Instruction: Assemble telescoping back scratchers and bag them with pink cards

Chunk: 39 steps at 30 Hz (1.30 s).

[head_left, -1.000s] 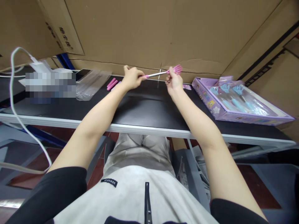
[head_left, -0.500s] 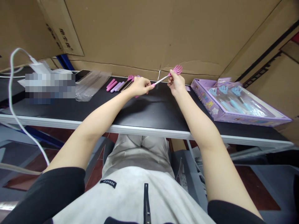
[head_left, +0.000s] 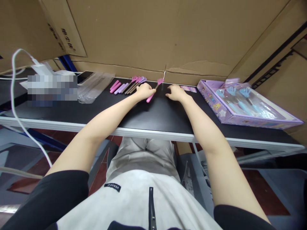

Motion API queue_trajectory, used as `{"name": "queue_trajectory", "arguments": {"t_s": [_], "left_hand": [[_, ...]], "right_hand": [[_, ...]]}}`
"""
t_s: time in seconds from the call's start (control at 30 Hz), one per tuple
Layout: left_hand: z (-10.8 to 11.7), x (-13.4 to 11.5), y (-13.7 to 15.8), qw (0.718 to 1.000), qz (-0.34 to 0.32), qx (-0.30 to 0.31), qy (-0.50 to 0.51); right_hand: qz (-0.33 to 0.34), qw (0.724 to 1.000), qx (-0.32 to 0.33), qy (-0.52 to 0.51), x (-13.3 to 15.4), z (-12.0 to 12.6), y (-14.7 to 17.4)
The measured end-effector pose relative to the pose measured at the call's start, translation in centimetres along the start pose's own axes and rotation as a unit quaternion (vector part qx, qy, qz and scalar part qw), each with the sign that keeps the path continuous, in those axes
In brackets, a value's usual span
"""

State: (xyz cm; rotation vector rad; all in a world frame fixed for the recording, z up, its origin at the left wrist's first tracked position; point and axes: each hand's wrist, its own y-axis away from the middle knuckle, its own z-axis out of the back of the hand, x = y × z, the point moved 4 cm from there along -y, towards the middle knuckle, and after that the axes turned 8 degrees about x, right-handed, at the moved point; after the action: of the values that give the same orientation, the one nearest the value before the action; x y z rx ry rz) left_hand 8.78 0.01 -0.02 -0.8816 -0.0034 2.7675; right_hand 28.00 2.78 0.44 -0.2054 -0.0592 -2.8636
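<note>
At centre frame, the left hand (head_left: pixel 145 91) pinches a scratcher (head_left: pixel 150 98) near mid-length, likely for balance; the right hand (head_left: pixel 177 93), loosely curled, seemingly empty, is beside cards (head_left: pixel 192 89)

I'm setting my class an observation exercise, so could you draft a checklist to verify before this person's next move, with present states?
1. Left hand grips the pink tool: ok.
2. Pink tool's handle firmly fixed: cannot tell; fingers hide the joint.
3. Right hand free of tools: ok.
4. All handles fitted on rods: not ok; pink handles and purple handles lie separate.
5. Blue tools inside the purple box: ok.
</note>
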Motion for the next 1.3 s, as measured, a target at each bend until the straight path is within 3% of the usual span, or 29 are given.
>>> {"name": "queue_trajectory", "arguments": {"t_s": [0.13,0.43,0.73,0.9,1.1,1.2,1.3], "left_hand": [[-0.8,-0.1,-0.3,1.0,0.012,0.003,-0.023],[-2.5,0.6,-1.6,0.997,-0.006,-0.006,-0.072],[-2.3,0.1,-1.0,0.997,-0.013,-0.008,-0.081],[-1.8,0.2,-0.8,0.997,-0.015,0.002,-0.082],[-0.1,0.7,-0.4,0.989,-0.101,0.069,-0.078],[1.2,1.3,-0.3,0.978,-0.14,0.041,-0.15],[2.3,2.0,-0.4,0.968,-0.15,0.013,-0.202]], "right_hand": [[0.023,0.996,0.072,0.049,0.9,-0.9,0.0],[0.037,0.993,0.069,0.094,1.7,-0.9,0.3],[0.027,0.991,0.078,0.106,2.2,-1.0,0.7],[0.026,0.99,0.085,0.106,2.3,-0.6,1.1],[0.042,0.997,0.027,0.063,3.2,0.3,2.0],[0.096,0.995,-0.002,0.027,4.2,0.1,1.9],[0.153,0.988,0.013,0.004,5.5,-0.7,1.8]]}}
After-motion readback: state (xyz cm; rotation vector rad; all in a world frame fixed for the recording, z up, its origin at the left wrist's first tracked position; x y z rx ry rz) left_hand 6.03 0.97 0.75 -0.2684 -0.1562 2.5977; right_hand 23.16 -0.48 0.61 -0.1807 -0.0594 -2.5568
